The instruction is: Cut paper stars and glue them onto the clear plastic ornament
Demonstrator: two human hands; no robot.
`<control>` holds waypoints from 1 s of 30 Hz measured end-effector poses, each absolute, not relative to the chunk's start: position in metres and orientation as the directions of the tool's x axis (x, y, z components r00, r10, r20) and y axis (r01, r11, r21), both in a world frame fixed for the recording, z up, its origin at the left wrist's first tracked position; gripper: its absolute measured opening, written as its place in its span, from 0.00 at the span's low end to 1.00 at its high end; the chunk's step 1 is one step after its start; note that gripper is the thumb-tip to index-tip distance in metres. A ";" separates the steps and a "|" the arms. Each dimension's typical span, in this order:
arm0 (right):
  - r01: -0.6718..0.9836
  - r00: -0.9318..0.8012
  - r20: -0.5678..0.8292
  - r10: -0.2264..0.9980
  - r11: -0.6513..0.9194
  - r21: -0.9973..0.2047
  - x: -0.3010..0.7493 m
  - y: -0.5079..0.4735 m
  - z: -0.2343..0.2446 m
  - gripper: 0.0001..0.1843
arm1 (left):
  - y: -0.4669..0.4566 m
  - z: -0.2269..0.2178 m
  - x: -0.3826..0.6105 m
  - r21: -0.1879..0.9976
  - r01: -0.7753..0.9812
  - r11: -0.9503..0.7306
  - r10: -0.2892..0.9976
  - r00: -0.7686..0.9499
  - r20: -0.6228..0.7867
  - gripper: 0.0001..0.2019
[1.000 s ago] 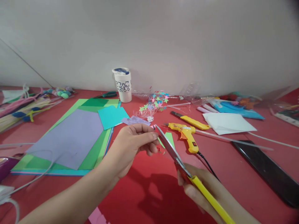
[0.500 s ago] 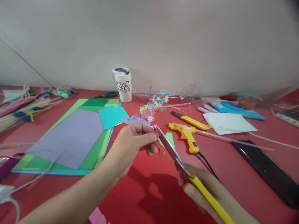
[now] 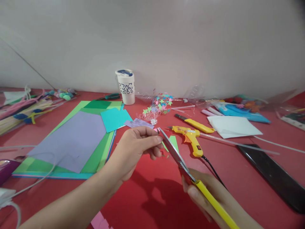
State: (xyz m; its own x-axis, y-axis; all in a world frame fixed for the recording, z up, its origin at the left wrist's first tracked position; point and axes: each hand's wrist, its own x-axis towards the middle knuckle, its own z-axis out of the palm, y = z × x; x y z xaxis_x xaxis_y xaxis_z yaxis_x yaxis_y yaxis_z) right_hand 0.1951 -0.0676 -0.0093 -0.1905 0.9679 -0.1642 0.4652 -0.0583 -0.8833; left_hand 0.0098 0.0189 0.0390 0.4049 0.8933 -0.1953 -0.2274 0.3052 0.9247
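Note:
My left hand [image 3: 135, 149] is raised over the red table [image 3: 152, 197], thumb and fingers pinched on a tiny scrap at the fingertips, too small to name. My right hand [image 3: 209, 198] grips yellow-handled scissors [image 3: 181, 162], whose blades point up and left and meet my left fingertips. A small green paper piece [image 3: 173, 142] lies on the table just behind the blades.
Stacked coloured paper sheets [image 3: 71, 140] lie at left. A white cup [image 3: 126, 86] stands at the wall. A yellow glue gun [image 3: 190, 137], a yellow utility knife [image 3: 194, 123], white paper [image 3: 233, 126], star garland [image 3: 159, 105] and a dark phone [image 3: 274, 175] lie at right. Pipe cleaners [image 3: 21, 109] lie far left.

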 end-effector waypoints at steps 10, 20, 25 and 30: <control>0.455 -0.186 -0.155 0.970 -0.055 -0.889 0.196 -0.067 -0.012 0.33 | 0.019 0.039 0.010 0.925 -0.224 0.307 0.890 0.413 -0.195 0.06; 0.355 -0.167 -0.295 0.941 -0.222 -0.908 0.195 -0.077 -0.011 0.30 | 0.020 0.036 0.009 0.907 -0.257 0.334 0.881 0.428 -0.204 0.06; 0.351 -0.194 -0.297 0.935 -0.216 -0.911 0.196 -0.076 -0.009 0.29 | 0.020 0.033 0.010 0.898 -0.275 0.344 0.878 0.433 -0.204 0.05; 0.377 -0.188 -0.288 0.939 -0.202 -0.904 0.194 -0.076 -0.007 0.29 | 0.018 0.033 0.011 0.886 -0.290 0.362 0.876 0.429 -0.218 0.06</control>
State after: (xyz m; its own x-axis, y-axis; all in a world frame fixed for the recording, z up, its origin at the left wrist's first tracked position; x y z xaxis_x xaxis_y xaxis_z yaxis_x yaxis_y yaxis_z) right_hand 0.1941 -0.0758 -0.0072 -0.1880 0.9390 -0.2880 0.3774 -0.2016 -0.9038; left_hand 0.0110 0.0175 0.0333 0.4293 0.8765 -0.2179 -0.2904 0.3624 0.8856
